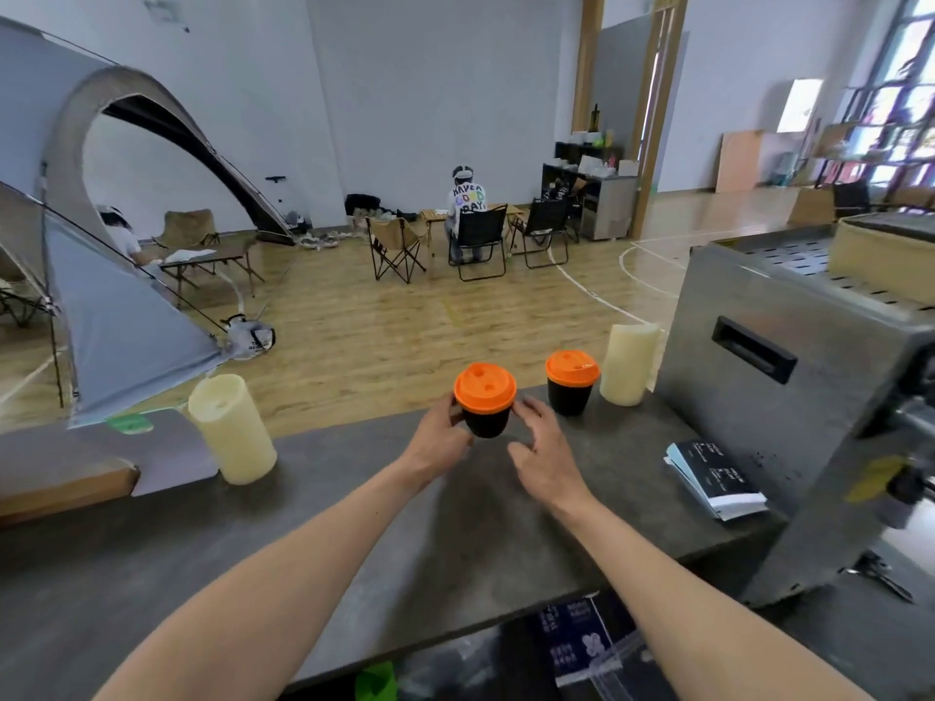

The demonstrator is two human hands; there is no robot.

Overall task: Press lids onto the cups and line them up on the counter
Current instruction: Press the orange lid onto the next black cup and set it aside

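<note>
Right now the near cup – black, capped with an orange lid – stands upright towards the far edge of the grey counter, between the person's two hands. The left hand is wrapped about the cup's left side just under the lid, thumb on the near face and fingers curled behind it. The right hand is just beside the cup on its right, fingers spread and loosely bent, holding nothing; its foremost fingertip lies close to the lid's rim, though whether it touches cannot be told.

Just to the right stands a second cup, also black, apart from both hands, with its own lid seated on it. Beyond that is a cream cylinder at the counter's far edge, next to a steel machine. A stack of dark booklets lies on the counter in front of the machine. Well to the left is another cream cylinder – tilted in this wide view – beside a grey slab with a green sticker
</note>
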